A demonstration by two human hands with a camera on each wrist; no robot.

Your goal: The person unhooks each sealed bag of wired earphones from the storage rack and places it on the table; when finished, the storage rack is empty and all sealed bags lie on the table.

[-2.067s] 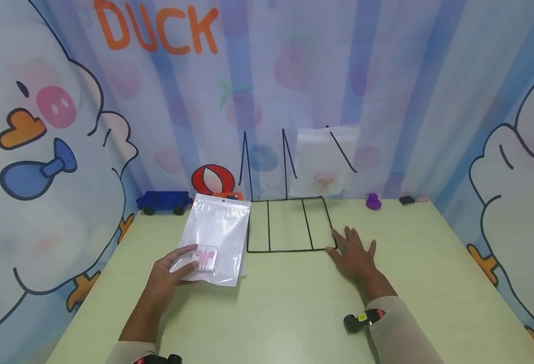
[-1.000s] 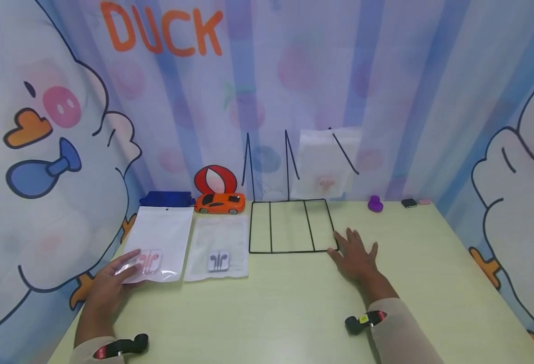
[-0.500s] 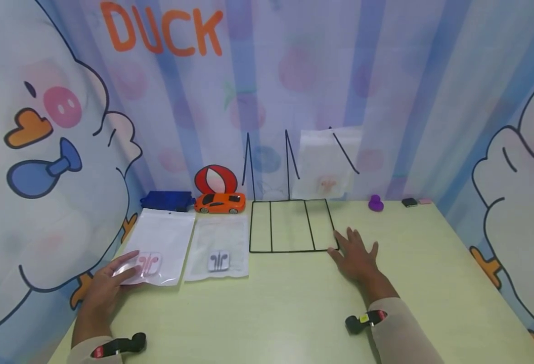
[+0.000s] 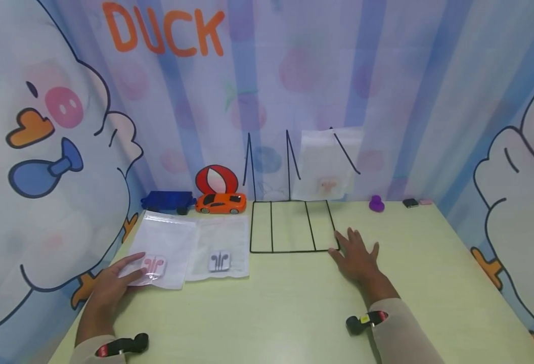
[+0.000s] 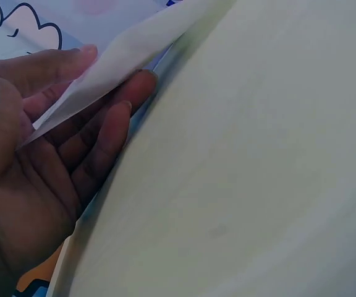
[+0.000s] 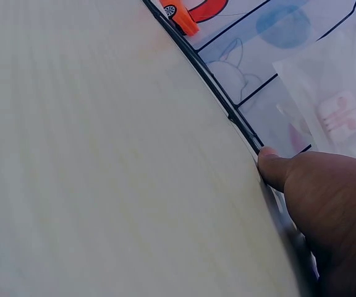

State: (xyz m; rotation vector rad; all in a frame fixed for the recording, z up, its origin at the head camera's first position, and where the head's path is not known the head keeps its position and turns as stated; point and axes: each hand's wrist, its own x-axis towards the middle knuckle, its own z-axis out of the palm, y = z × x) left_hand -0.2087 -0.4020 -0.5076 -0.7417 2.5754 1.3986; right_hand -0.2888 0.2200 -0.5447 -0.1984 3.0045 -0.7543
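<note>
A clear-and-white bag (image 4: 169,235) with pink earphones (image 4: 153,266) is at the left of the tabletop (image 4: 258,313), its right edge overlapping a second bag (image 4: 223,235) in the head view. The left hand (image 4: 114,283) holds its near left corner in a narrow grip, fingers on both faces, tilting it up. The right hand (image 4: 355,255) has its grip spread wide, touching the front right corner of a black wire rack (image 4: 294,251). Another bag (image 4: 323,162) hangs on the rack's right hook. Behind the lower bags stand an orange car (image 4: 221,203) and a blue wagon (image 4: 168,200).
</note>
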